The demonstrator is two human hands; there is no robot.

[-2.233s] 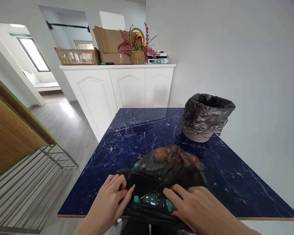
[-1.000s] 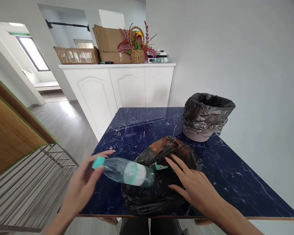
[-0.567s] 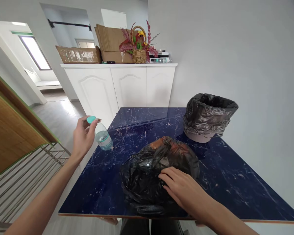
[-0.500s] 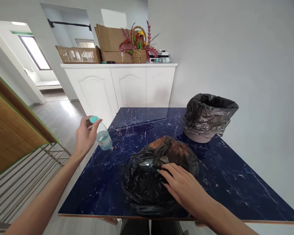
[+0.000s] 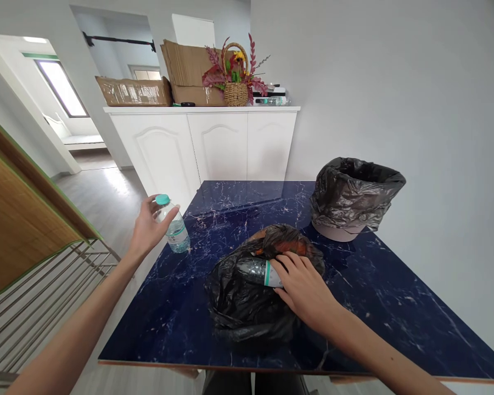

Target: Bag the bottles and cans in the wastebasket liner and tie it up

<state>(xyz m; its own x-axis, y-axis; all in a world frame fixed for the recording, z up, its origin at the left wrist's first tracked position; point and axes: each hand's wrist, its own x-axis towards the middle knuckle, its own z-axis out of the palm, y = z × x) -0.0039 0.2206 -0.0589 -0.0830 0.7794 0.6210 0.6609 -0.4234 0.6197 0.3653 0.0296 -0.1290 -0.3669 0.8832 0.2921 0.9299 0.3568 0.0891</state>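
A clear water bottle with a teal cap stands upright at the table's left edge. Around its shoulder, just below the cap, my left hand has its thumb in front and fingers behind. A second plastic bottle, with a white and green label, lies sideways in the opened black plastic bag. My right hand is closed over the label end of that bottle, hiding its far end. Something orange-red shows through the bag behind my fingers.
A bin lined with a black bag stands at the table's right rear. The blue marbled table has a near edge by my legs. A metal rack is at left; boxes and a flower basket top the white cabinet.
My left hand has slid from the cap to the bottle's shoulder. The bottle in the bag is now more exposed, its label showing, with my right hand around it and the bag folded back.
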